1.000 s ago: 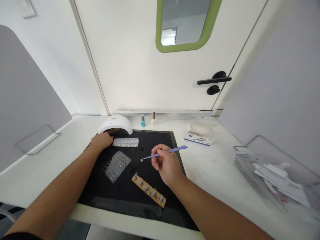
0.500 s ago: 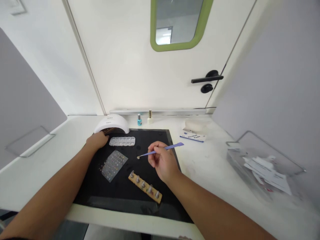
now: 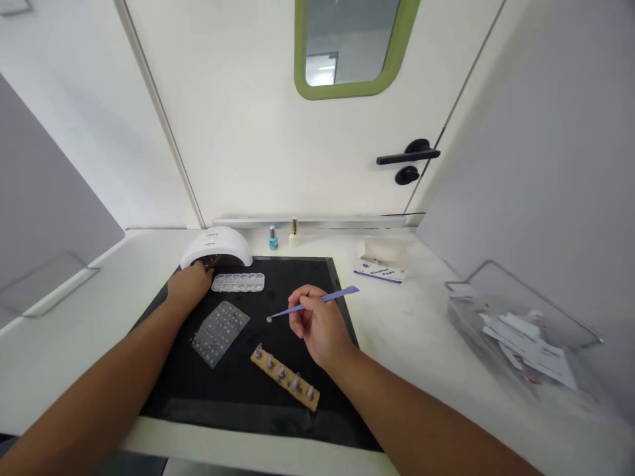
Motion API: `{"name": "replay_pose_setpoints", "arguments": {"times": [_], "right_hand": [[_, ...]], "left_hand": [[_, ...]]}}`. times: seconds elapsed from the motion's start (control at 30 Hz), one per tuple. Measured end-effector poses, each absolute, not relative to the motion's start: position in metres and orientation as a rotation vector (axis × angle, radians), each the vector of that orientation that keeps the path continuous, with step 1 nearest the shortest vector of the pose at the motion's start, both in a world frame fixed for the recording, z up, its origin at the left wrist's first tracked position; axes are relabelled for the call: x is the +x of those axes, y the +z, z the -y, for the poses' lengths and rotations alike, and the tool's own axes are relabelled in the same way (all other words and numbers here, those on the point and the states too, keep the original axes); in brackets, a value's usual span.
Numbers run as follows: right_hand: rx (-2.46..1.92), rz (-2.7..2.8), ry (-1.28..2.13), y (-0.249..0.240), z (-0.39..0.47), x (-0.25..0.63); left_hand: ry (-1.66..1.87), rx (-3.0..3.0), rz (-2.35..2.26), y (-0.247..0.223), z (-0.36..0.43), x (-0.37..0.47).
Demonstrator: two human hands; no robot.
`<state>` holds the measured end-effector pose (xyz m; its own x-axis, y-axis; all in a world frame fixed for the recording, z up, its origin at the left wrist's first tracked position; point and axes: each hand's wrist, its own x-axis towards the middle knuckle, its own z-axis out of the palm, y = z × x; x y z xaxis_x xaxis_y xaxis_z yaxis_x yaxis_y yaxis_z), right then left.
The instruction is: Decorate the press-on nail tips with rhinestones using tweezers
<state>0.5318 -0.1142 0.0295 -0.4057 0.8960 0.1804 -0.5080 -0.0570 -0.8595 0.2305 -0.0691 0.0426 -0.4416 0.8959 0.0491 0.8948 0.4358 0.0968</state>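
My right hand [image 3: 321, 325] is closed round a slim purple tool [image 3: 333, 295] like a nail-art pick. A small pale round piece [image 3: 269, 319] sits at its pointed tip, just over the black mat. My left hand [image 3: 191, 285] reaches to the opening of a white nail lamp [image 3: 217, 243]; its fingers are mostly hidden there, and I cannot see whether they hold anything. Right of that hand lies a clear compartment case [image 3: 238, 283]. Nearer is a clear sheet of small coloured studs [image 3: 221, 332]. Below my right hand's tool rests a tan strip [image 3: 282, 378] bearing several nail tips.
The black mat [image 3: 198, 420] covers the middle of the white table. Blue [image 3: 273, 239] and cream [image 3: 294, 237] polish bottles stand at the back. An alcohol pads box [image 3: 381, 271] is at back right. Farther right, a clear bin [image 3: 516, 344] holds white packets.
My left hand has gone slightly deeper toward the lamp's opening. My right hand keeps its hold on the purple tool, with the small piece still at the tip. The view has shifted slightly.
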Motion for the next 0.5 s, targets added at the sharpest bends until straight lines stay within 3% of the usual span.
{"name": "replay_pose_setpoints", "arguments": {"times": [0.5], "right_hand": [[-0.432, 1.148, 1.703, 0.022, 0.110, 0.534]], "left_hand": [[0.169, 1.619, -2.562, 0.047, 0.099, 0.220]]}}
